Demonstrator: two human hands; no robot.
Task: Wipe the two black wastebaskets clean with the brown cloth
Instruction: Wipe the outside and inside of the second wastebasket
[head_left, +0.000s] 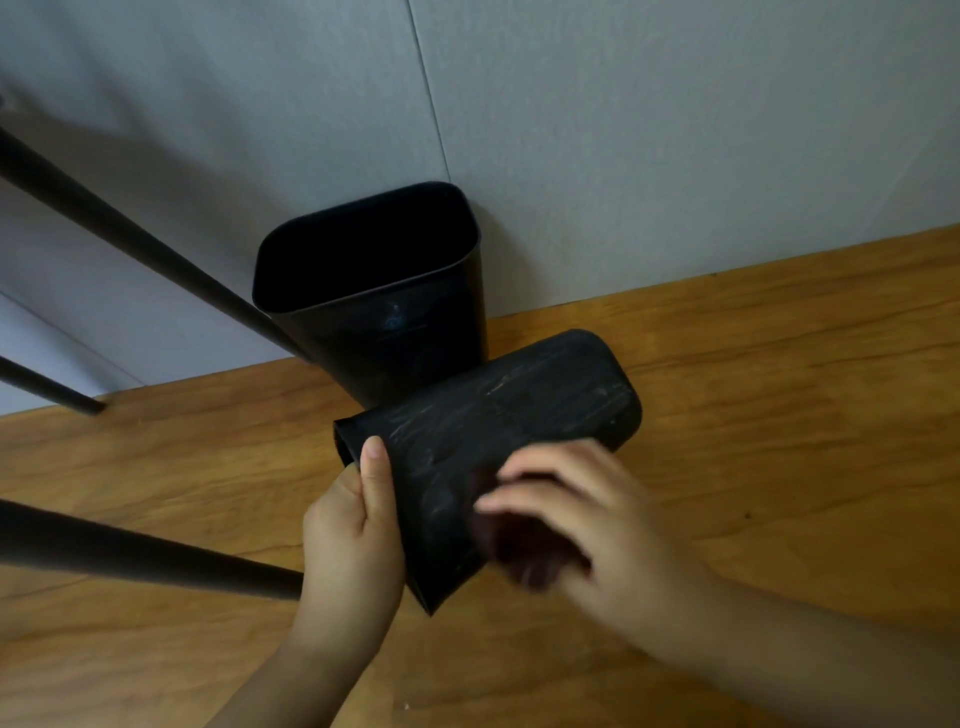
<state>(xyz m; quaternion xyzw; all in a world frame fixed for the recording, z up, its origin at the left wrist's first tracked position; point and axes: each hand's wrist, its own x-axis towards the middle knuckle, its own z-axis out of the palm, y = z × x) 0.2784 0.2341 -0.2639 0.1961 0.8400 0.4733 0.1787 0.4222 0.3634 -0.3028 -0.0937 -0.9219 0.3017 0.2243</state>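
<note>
One black wastebasket (374, 291) stands upright on the wooden floor against the grey wall, its mouth open to the top. A second black wastebasket (498, 415) lies tipped on its side in front of it, base pointing to the back right, its side streaked with pale marks. My left hand (353, 535) grips this basket at its rim, thumb on the outside. My right hand (582, 514) is blurred and holds the dark brown cloth (519, 551) against the basket's near side.
Three black furniture legs (140, 244) slant in from the left, one ending on the floor beside my left hand. The wooden floor (779, 415) stretches to the right. The grey wall (623, 156) closes the back.
</note>
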